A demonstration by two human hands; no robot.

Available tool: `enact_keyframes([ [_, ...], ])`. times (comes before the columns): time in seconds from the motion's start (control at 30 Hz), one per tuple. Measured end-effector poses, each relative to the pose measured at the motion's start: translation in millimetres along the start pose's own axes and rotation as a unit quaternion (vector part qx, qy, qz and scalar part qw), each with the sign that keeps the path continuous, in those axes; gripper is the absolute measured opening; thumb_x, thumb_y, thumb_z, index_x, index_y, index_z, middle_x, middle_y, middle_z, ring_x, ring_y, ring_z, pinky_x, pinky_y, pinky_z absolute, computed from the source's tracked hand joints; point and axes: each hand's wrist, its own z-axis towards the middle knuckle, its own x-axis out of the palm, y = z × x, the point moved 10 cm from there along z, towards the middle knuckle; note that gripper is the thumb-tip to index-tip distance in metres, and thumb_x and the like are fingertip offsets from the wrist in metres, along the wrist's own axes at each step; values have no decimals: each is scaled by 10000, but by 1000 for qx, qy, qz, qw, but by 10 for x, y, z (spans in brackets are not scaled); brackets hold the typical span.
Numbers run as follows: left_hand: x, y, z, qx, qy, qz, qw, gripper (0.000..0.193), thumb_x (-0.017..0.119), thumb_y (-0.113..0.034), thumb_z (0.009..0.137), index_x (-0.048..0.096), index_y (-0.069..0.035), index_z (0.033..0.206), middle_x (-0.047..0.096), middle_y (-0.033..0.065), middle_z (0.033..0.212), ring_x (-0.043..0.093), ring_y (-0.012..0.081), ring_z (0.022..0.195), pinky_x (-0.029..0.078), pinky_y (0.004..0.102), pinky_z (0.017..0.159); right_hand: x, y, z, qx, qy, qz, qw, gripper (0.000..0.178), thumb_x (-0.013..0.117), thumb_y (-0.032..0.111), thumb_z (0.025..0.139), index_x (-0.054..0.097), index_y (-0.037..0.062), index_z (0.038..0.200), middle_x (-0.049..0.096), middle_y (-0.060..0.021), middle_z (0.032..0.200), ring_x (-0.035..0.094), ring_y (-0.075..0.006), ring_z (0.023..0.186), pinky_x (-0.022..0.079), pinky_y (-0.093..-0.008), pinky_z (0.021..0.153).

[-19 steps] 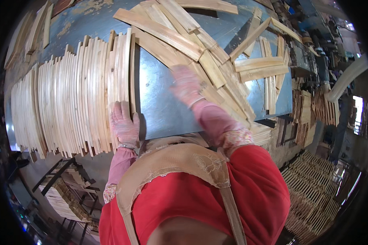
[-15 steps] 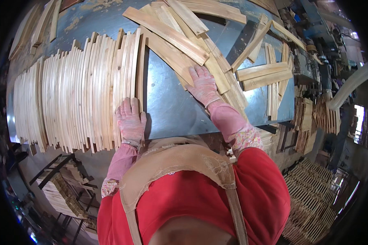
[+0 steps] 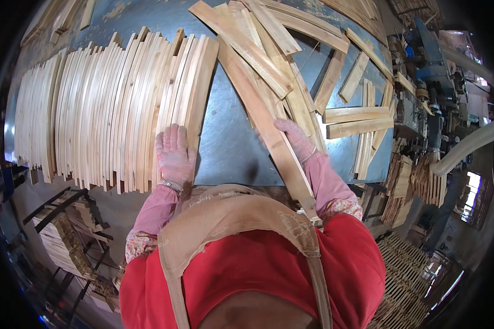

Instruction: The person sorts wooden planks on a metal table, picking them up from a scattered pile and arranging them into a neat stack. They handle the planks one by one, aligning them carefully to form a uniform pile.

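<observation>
On the left a long row of pale wooden strips [image 3: 101, 112] stands packed side by side on edge. My left hand [image 3: 175, 156], in a worn pinkish glove, lies with its fingers stretched out over the right end of this row, beside a broader wooden board [image 3: 201, 82] at that end. My right hand [image 3: 295, 138], gloved the same way, is closed round the right edge of a long wooden plank [image 3: 274, 131]. The plank slants from the pile toward my body, and its near end hangs past the table edge. Some of my right fingers are hidden.
The blue metal table [image 3: 230, 159] shows between row and pile. Loose planks [image 3: 252, 60] lie crossed beyond my right hand, with two short boards [image 3: 359, 122] at the right. Stacked wood [image 3: 66, 247] stands on a rack lower left; slatted stacks [image 3: 406, 279] fill the lower right.
My right hand has drawn a plank out of the pile toward me, its near end now over the table edge. The board at the row's end now shows more of its face. My left hand stays there.
</observation>
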Motion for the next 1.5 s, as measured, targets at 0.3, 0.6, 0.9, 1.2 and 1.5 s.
enact_keyframes([
  [0.3, -157, -46, 48, -7, -32, -82, 996, 657, 620, -338, 969, 490, -30, 1535, 470, 234, 1611, 398, 431, 1518, 264, 561, 1281, 404, -289, 112, -25, 130, 129, 983, 752, 733, 338, 917, 511, -70, 1508, 689, -260, 1339, 742, -356, 1100, 609, -476, 985],
  [0.6, 689, -1358, 322, -230, 258, -826, 444, 440, 716, -264, 965, 643, 1, 1309, 706, 108, 1032, 696, 202, 827, 585, 358, 763, 287, 238, 302, -191, -93, -225, 951, 613, 688, 332, 1003, 594, -52, 1472, 749, -154, 1296, 703, -263, 1188, 510, -353, 1083],
  [0.9, 1113, -764, 747, -300, 218, -761, 532, 350, 761, -317, 955, 692, -68, 1192, 658, 18, 974, 597, 142, 847, 537, 357, 754, 381, 1539, 643, -169, -317, -711, 605, 859, 777, 414, 842, 469, 62, 1562, 576, -220, 1506, 517, -435, 1409, 474, -488, 1118],
  [1.2, 1168, -750, 855, -309, 221, -746, 547, 547, 712, -370, 999, 604, -62, 1437, 661, 27, 1123, 609, 137, 958, 525, 333, 751, 313, -655, 150, -181, -175, -424, 870, 864, 718, 333, 938, 338, 15, 1646, 597, -247, 1482, 591, -368, 1367, 459, -412, 1161],
  [1.5, 121, -715, 1368, -28, 6, -312, 950, 730, 704, -506, 962, 543, -98, 1546, 543, 202, 1548, 493, 389, 1440, 347, 481, 1236, 690, -231, 766, -127, -116, -371, 913, 538, 575, 405, 1039, 592, 108, 1487, 697, -243, 1350, 673, -336, 1270, 519, -406, 1060],
])
